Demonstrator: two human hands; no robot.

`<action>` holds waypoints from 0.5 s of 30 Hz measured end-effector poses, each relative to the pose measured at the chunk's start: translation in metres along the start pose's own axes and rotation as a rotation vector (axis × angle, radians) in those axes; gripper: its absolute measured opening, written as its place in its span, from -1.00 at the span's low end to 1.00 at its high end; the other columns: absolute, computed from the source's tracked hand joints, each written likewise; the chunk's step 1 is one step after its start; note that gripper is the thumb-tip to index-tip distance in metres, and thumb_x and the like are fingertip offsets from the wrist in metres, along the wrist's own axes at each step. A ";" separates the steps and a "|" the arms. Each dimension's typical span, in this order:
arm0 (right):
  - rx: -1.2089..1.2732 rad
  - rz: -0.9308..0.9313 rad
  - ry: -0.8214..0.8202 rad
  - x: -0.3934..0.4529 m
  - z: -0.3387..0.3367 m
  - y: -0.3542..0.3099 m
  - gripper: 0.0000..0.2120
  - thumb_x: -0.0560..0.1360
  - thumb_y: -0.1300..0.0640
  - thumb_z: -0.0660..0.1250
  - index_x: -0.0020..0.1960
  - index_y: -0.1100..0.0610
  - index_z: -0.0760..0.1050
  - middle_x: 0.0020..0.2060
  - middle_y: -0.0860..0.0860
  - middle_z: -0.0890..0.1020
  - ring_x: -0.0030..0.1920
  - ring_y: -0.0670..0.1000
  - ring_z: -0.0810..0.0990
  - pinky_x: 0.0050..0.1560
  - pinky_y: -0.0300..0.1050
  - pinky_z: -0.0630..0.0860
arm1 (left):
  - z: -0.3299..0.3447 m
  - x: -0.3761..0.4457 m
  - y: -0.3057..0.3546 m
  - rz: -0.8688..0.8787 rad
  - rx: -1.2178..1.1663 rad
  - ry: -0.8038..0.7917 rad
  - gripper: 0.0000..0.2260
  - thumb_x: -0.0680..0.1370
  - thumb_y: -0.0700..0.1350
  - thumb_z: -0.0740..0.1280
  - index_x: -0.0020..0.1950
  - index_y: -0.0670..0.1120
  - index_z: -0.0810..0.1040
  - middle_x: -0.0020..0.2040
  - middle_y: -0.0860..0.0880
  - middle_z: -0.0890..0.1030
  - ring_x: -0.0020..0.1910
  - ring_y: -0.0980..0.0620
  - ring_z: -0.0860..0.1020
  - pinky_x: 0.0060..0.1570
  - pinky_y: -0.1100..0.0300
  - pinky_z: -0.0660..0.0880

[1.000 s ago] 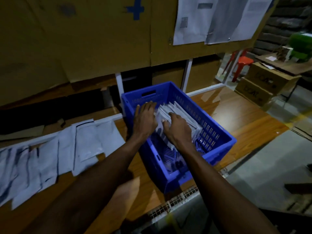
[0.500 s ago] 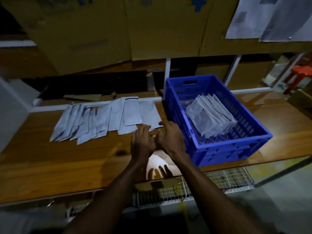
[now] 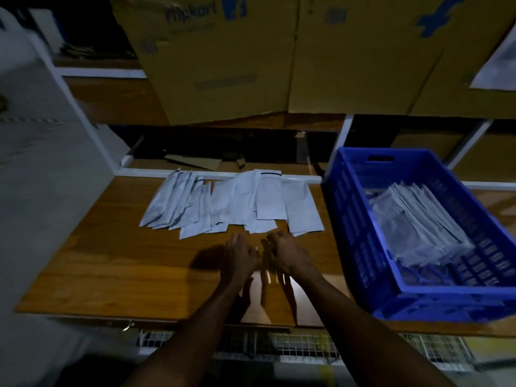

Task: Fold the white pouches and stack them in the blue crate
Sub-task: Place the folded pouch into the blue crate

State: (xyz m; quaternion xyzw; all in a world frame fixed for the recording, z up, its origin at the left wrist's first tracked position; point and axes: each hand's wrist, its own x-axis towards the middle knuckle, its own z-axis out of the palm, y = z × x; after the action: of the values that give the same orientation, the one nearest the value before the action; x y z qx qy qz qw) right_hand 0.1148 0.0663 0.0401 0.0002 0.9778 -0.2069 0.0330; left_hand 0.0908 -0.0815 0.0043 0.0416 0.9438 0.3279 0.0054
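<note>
Several flat white pouches (image 3: 231,203) lie fanned out in an overlapping row on the wooden table (image 3: 117,263). To the right stands the blue crate (image 3: 360,236), holding a leaning stack of folded pouches (image 3: 418,227). My left hand (image 3: 240,254) and my right hand (image 3: 282,251) hover side by side just in front of the near edges of the row. Neither holds anything; the left fingers reach forward, the right fingers hang loosely curled.
Large cardboard boxes (image 3: 251,57) hang over the back of the table on a shelf. A white frame rail (image 3: 217,173) runs behind the pouches. A wire mesh rack (image 3: 293,347) sits below the table's front edge. Grey floor lies to the left.
Both hands left the crate, where they pressed the folded stack, and moved left to the near edge of the flat pouches. The view swung left with them.
</note>
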 end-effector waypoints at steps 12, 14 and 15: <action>-0.061 0.055 -0.037 0.135 0.010 -0.004 -0.44 0.50 -0.08 0.35 0.45 0.04 0.37 0.36 0.08 0.47 0.32 0.14 0.47 0.25 0.04 0.46 | 0.034 0.145 -0.014 -0.069 0.041 -0.079 -0.28 0.62 0.15 0.24 0.64 -0.06 -0.05 0.63 -0.11 0.02 0.60 -0.06 0.03 0.55 0.04 0.05; -0.063 0.028 -0.013 0.146 0.012 0.000 -0.48 0.51 -0.05 0.31 0.43 0.08 0.41 0.33 0.11 0.50 0.30 0.16 0.48 0.21 0.05 0.47 | 0.041 0.160 -0.018 -0.072 0.082 -0.065 -0.23 0.58 0.15 0.31 0.64 -0.07 -0.02 0.63 -0.16 0.02 0.60 -0.14 0.03 0.55 -0.04 0.06; -0.055 0.018 0.003 0.150 0.013 0.001 -0.48 0.49 -0.06 0.27 0.40 0.10 0.43 0.31 0.12 0.51 0.28 0.17 0.49 0.18 0.05 0.48 | 0.043 0.164 -0.019 -0.053 0.100 -0.034 -0.21 0.56 0.13 0.35 0.64 -0.09 0.00 0.62 -0.19 0.04 0.59 -0.17 0.05 0.54 -0.06 0.08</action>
State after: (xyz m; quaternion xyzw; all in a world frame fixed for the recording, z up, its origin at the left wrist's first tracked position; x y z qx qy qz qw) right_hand -0.0344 0.0600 0.0181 0.0084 0.9831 -0.1797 0.0334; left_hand -0.0728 -0.0563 -0.0379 0.0223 0.9595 0.2795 0.0282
